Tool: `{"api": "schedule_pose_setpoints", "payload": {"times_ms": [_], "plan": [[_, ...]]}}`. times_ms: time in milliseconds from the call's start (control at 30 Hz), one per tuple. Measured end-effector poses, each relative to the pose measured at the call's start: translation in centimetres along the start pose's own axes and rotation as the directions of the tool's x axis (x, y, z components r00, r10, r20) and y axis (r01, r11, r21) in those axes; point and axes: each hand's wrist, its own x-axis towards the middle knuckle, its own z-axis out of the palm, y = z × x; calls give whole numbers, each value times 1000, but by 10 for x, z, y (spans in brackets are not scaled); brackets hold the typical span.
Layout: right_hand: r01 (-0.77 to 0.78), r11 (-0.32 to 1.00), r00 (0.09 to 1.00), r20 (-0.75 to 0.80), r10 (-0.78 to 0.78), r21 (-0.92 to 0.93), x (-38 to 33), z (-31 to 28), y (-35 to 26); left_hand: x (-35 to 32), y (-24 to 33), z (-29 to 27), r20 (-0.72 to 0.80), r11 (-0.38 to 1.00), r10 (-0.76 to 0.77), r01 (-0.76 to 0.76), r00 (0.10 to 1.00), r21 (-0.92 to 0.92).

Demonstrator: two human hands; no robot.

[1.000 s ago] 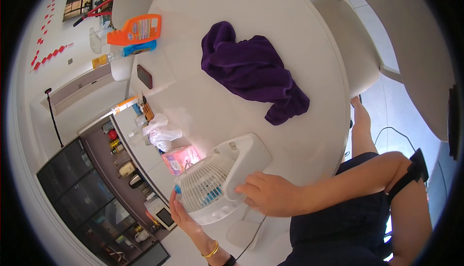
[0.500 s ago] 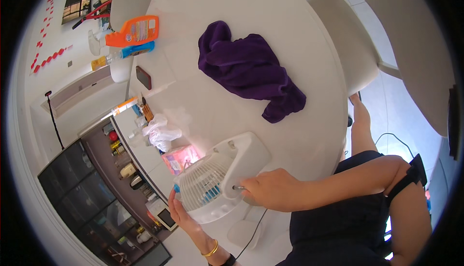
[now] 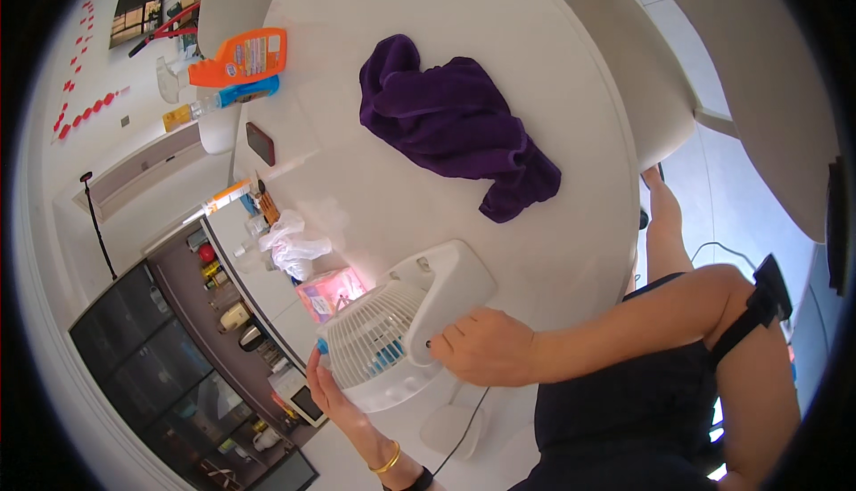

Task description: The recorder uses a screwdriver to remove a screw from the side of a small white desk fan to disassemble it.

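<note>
A white table fan (image 3: 379,335) with a slatted grille, blue parts behind it and a broad white base (image 3: 459,277) is at the table's near edge. My left hand (image 3: 334,393), below a gold bracelet, holds the fan's rim, fingers along the outer edge by a small blue piece. At the side of the fan's housing, my right hand (image 3: 486,348) is closed in a fist round a small metal-shafted tool. Its dark end (image 3: 429,344) meets the housing; the fingers hide the rest. Beyond the fan, a crumpled purple towel (image 3: 455,125) lies on the white table (image 3: 553,45).
Farther left are an orange spray bottle (image 3: 245,56), a blue bottle (image 3: 250,91), a phone (image 3: 260,143), a plastic bag (image 3: 292,246) and a pink pack (image 3: 330,293). A dark cord (image 3: 464,437) hangs below the fan. A chair (image 3: 629,67) stands at the right.
My right wrist has turned and the fist now sits closer to the fan's housing, covering more of the metal shaft. My left hand keeps its hold on the fan.
</note>
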Motion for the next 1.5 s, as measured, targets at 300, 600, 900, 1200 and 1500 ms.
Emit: {"api": "schedule_pose_setpoints", "payload": {"times_ms": [300,600,900,1200,1500], "plan": [[169,959,986,37,-165,-227,6,-15,9,0,0,0,26,997,4,-6,1000,73],[131,966,991,26,-128,-225,8,-20,-1,0,-1,1,18,999,41,-41,999,9],[211,920,968,202,-150,-330,16,-32,-9,6,-12,-6,-28,994,66,-64,997,93],[-324,930,586,735,342,-175,57,-21,-1,7,-15,0,-95,965,208,-188,974,183],[-840,521,256,733,631,-154,73,-22,-20,0,-8,6,-204,883,363,-265,909,387]]}}
